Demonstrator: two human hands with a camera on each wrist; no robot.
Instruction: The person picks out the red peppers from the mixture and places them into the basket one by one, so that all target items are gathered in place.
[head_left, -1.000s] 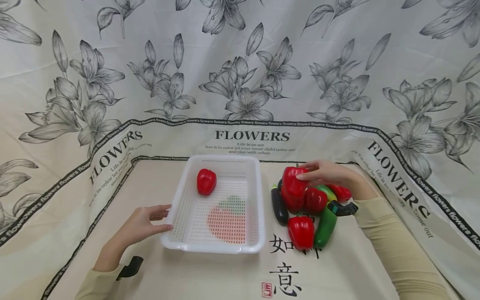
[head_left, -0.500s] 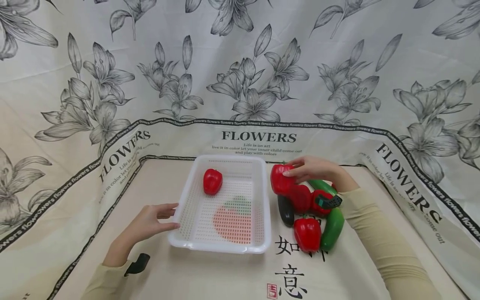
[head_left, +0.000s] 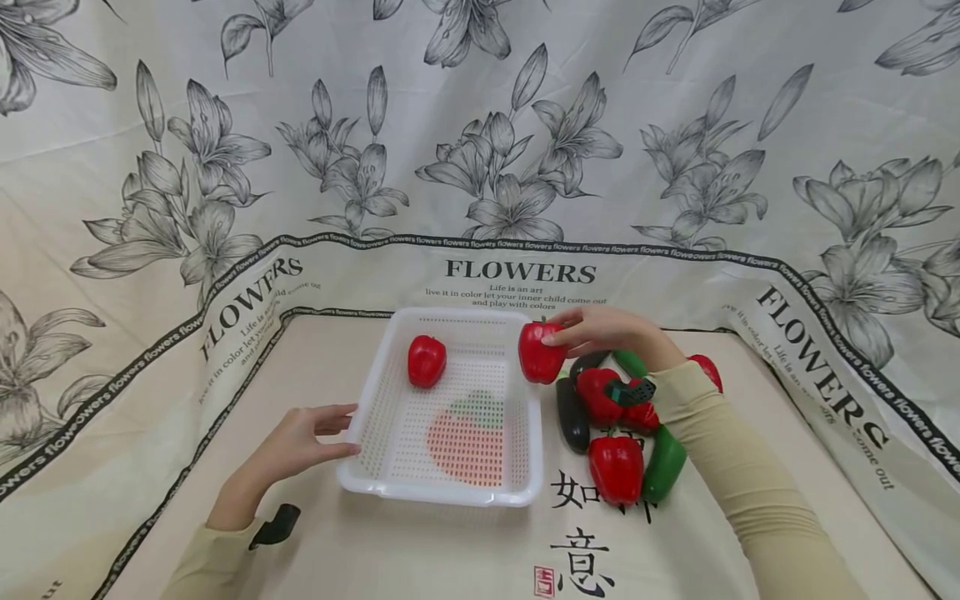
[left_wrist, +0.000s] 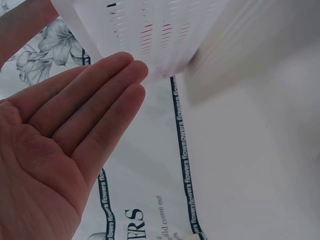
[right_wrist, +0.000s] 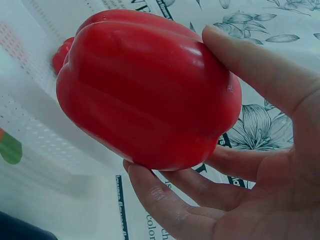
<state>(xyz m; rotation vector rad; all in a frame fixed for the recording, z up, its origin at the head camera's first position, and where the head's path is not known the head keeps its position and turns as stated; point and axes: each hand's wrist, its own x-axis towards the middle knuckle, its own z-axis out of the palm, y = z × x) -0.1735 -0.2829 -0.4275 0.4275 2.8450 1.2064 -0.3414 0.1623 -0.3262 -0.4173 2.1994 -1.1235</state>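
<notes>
My right hand (head_left: 607,330) grips a red bell pepper (head_left: 538,358) between thumb and fingers, over the right rim of the white plastic basket (head_left: 454,497). The right wrist view shows this bell pepper (right_wrist: 145,90) close up, with the thumb on one side and fingertips on the other. Inside the basket, another red bell pepper (head_left: 427,362) lies toward the back left. At the left rim, my left hand (head_left: 300,440) touches the basket with its thumb and fingertips. Its fingers (left_wrist: 95,115) look straight in the left wrist view, near the perforated wall.
Right of the basket lies a group of vegetables: a dark eggplant (head_left: 573,417), a red bell pepper (head_left: 617,469) at the front and a green cucumber-like vegetable (head_left: 664,467). More red and green pieces lie partly under my right arm. Flower-printed cloth (head_left: 517,167) surrounds the table.
My right hand has lifted the bell pepper off the group and carried it left to the basket's rim. The left hand stays at the basket. The head view has shifted slightly.
</notes>
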